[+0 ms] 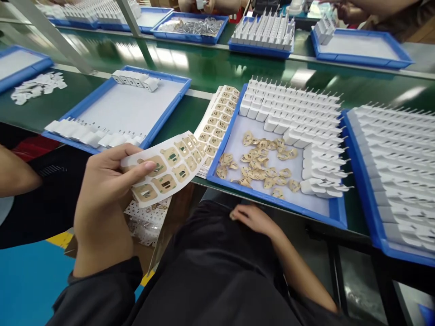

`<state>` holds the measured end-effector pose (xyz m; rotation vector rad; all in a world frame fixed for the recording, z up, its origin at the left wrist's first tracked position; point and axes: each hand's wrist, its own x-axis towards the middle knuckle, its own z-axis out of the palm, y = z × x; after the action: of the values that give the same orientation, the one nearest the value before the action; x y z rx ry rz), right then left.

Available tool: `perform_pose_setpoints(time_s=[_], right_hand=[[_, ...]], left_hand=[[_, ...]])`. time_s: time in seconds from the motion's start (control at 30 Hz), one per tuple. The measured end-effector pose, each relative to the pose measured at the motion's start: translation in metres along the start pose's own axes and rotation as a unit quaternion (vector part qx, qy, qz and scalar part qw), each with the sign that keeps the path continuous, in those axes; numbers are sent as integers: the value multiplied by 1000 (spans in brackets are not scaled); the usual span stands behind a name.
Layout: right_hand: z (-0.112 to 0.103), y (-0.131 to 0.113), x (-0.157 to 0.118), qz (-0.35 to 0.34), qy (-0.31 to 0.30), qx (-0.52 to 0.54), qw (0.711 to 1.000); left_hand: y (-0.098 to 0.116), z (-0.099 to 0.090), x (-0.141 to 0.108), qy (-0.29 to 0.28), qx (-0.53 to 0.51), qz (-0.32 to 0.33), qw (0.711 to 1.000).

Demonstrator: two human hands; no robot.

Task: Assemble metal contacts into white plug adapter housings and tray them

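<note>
Left hand [105,181]: we're pinching sticker sheet [181,158] by edge, sensibly; likely light, bendy beyond thumb [144,168]. Right hand [253,218] curled, contents unclear.

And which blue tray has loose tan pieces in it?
The blue tray just right of the stacked sheets: only there do tan pieces lie scattered beside white blocks.

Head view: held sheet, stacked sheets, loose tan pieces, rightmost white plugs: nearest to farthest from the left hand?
1. Held sheet, in the left hand
2. Stacked sheets, beside the blue tray's left edge
3. Loose tan pieces, inside that tray
4. Rightmost white plugs, far right
</note>
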<state>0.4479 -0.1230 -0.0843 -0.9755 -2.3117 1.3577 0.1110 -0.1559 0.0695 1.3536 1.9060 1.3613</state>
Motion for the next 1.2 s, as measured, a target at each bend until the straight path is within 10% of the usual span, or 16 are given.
perform_pose_setpoints(time_s=[0.07, 0.27, 0.37, 0.63, 0.87, 1.0, 1.2], right_hand=[[-19, -24, -10, -69, -30, 1, 997], [-80, -42, 11, -50, 350, -235, 905], [-86, -33, 31, 5, 330, -357, 874], [-77, -45, 54, 12, 166, -388, 906], [-105, -48, 43, -29, 281, 15, 959], [-97, -55, 45, -25, 273, 259, 926], [-104, -51, 35, 3, 387, 320, 865]], left_hand=[[11, 13, 6, -33, -34, 32, 998], [36, 47, 28, -97, -95, 72, 988], [38, 51, 40, -88, -95, 93, 987], [30, 68, 65, -134, -104, 79, 982], [55, 89, 78, -312, -171, 146, 923], [80, 98, 84, -471, -112, 167, 859], [80, 96, 108, -410, 220, 137, 875]])
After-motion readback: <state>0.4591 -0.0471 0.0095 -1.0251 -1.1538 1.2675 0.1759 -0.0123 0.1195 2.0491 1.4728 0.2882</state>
